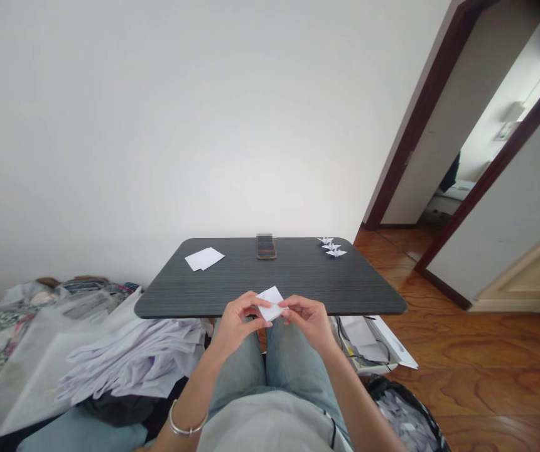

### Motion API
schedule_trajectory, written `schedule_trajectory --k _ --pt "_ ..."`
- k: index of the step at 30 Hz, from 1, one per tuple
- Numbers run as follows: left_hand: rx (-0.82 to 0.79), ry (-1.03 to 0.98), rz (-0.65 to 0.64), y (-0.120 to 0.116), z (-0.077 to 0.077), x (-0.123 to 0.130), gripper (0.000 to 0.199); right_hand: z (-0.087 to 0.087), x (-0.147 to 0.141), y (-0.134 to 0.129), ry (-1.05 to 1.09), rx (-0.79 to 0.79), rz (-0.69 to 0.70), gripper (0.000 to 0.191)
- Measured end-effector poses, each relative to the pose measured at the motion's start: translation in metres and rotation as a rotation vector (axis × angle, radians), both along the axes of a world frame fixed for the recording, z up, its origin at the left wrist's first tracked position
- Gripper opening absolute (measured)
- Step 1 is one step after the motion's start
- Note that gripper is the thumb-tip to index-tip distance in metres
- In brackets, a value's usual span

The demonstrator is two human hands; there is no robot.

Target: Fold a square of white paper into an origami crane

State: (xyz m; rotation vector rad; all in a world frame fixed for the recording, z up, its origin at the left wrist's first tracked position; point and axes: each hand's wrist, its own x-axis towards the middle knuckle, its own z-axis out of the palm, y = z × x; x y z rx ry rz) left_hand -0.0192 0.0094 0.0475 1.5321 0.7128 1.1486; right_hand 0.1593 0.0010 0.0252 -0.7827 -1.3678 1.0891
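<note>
A small folded piece of white paper (271,295) is held between both hands, just over the near edge of the dark table (232,295). My left hand (242,318) pinches its left side between thumb and fingers. On its right side, the fingertips of my right hand (308,317) grip the paper. Several white folded paper cranes (336,253) stand in a row at the table's far right. Flat white paper sheets (204,258) overlap at the far left of the tabletop.
A phone (266,247) lies near the table's back edge, against the white wall. Piled cloth (133,358) fills the left side. Below the table's right end are a box of papers (364,342) and a black bag (406,414). A doorway opens at right.
</note>
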Motion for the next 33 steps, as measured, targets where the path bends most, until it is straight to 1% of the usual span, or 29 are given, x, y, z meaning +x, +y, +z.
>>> schedule_trajectory --k 3,7,12,17,21,25,33 --pt "0.008 -0.027 0.03 0.0 0.0 0.002 0.014 0.001 -0.002 -0.001 0.009 -0.009 -0.008 0.015" --pt "-0.002 -0.062 0.032 -0.001 -0.002 0.003 0.007 0.001 -0.003 -0.001 0.028 0.013 0.005 0.016" --pt "-0.04 -0.1 0.062 0.001 -0.006 0.003 0.007 0.001 -0.005 -0.002 0.035 0.014 -0.032 0.013" --pt "-0.041 -0.143 0.056 0.001 -0.007 0.006 0.012 0.001 -0.007 -0.002 0.034 -0.011 -0.07 0.013" --pt "-0.051 -0.133 0.163 -0.001 -0.007 0.01 0.008 0.003 -0.008 -0.004 -0.003 -0.022 -0.085 0.013" --pt "-0.1 -0.155 0.245 -0.001 -0.005 0.014 0.012 0.007 -0.01 -0.006 -0.015 -0.014 -0.071 0.016" --pt "-0.185 -0.209 0.206 -0.002 -0.003 0.016 0.012 0.008 -0.013 -0.006 0.06 -0.065 -0.06 0.015"
